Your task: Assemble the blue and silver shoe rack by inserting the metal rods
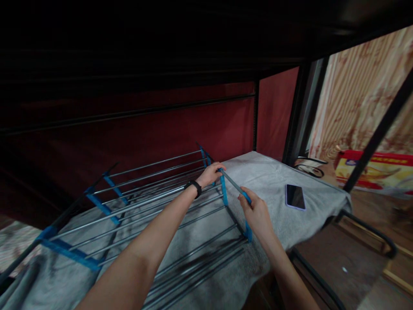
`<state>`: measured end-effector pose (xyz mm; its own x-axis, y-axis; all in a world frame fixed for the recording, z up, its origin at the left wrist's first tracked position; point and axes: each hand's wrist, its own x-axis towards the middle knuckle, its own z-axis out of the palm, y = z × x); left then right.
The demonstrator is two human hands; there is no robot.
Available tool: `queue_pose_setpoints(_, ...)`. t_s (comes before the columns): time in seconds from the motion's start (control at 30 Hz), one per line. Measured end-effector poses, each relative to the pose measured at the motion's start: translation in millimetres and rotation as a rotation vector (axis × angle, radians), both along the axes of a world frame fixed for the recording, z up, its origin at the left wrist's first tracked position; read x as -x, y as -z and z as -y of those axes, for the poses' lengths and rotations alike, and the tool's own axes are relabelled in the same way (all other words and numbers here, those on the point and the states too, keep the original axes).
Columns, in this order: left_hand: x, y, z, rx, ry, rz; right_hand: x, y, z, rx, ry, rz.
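Observation:
A rack of grey metal rods with blue plastic joints [155, 202] lies on a grey blanket [274, 181] spread over a lower bunk. My left hand [211, 173], with a black band on its wrist, is closed on the far end of the rack's right-hand end rod [232, 185]. My right hand [256, 213] is closed on the near end of that same rod, beside a blue joint.
A dark phone [295, 196] lies face up on the blanket to the right of my hands. The upper bunk is a dark mass overhead. A red wall panel stands behind. A black bed rail [371, 230] and a red-and-yellow box [374, 170] are at the right.

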<state>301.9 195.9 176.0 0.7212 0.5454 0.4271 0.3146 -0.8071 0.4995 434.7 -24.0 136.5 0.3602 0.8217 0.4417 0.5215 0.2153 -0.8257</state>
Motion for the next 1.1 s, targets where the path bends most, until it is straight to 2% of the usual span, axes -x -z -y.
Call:
queue_pose_setpoints(0.37,-1.1,-1.7,3.0,0.034,-0.037,0.029,-2.6,-7.4,3.4,0.033,0.04,0.034)
queue_pose_setpoints(0.53,-1.6,-1.9,4.9,0.042,-0.045,0.035,-1.3,-7.6,4.2,0.042,-0.006,0.03)
queue_pose_setpoints(0.87,-0.8,-4.0,5.9,0.055,-0.038,0.04,-3.2,-7.3,3.1,0.058,0.029,0.067)
queue_pose_setpoints(1.1,-2.3,-3.0,4.4,0.085,-0.045,0.057,-4.6,-7.4,3.1,0.091,-0.02,0.103)
